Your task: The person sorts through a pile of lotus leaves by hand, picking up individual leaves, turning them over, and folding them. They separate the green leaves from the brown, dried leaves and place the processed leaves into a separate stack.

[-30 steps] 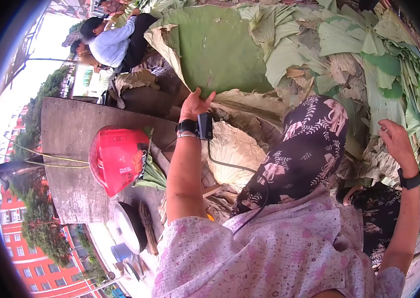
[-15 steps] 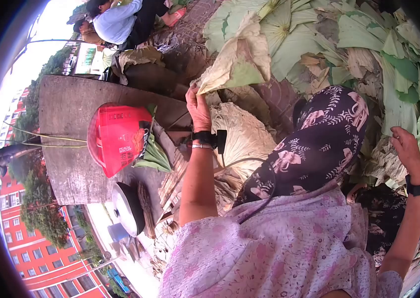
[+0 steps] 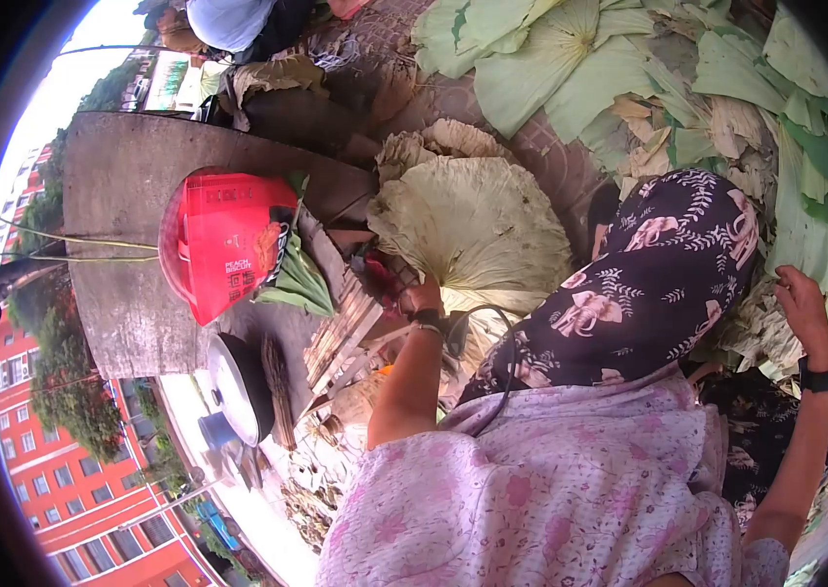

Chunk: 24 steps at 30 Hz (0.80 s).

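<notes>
At far left a grey concrete slab [image 3: 120,264] carries a red basin with a red biscuit bag [image 3: 228,240], and below it lie a metal pot lid [image 3: 236,386] and some wooden slats [image 3: 341,338]. Just right of the slats, the left hand [image 3: 424,296] is held low, its fingers curled in on the near edge of a pale lotus leaf [image 3: 478,220]. The leaf lies spread open on the ground ahead of the knee in elephant-print trousers [image 3: 664,279]. The fingertips themselves are hidden. The step looks like settling this leaf flat. It would go best with the grip kept at the near edge and the brittle rim left to fan out uncreased. At far right the right hand [image 3: 804,298] rests with loose, open fingers on the stack of green leaves [image 3: 820,210], gripping nothing. Half a second ago the left hand was raised, pinching the leaf folded up in the air. Now it has dropped and the leaf is opened out. The right hand has barely moved. The seated person at top left has slid nearly out of view.
</notes>
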Each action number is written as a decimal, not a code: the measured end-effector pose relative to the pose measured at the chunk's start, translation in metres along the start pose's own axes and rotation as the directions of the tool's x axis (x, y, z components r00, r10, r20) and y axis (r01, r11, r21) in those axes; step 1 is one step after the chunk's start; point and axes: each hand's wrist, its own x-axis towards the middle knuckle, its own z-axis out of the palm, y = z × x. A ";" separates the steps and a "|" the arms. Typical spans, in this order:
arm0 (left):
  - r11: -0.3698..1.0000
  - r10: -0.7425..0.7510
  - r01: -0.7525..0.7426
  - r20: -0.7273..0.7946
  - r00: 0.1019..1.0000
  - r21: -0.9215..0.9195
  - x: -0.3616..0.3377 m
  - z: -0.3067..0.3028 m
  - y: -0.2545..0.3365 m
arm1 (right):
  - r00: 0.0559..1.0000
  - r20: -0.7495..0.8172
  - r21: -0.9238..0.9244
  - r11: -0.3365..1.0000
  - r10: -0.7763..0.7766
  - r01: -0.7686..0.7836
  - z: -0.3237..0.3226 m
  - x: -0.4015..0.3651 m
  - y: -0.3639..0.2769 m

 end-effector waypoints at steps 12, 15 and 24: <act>-0.095 -0.284 0.526 0.529 0.799 -0.845 0.026 0.029 0.034 | 0.997 0.071 0.012 0.999 0.029 -0.030 0.022 0.002 0.019; -0.429 -0.222 0.502 0.627 0.747 -0.751 0.028 0.026 0.021 | 0.997 0.075 -0.024 1.000 -0.006 0.008 0.025 0.000 0.023; -0.525 -0.019 -0.002 0.010 1.000 -0.851 0.029 -0.034 0.018 | 0.980 0.175 -0.087 0.993 0.092 -0.078 0.023 0.010 0.007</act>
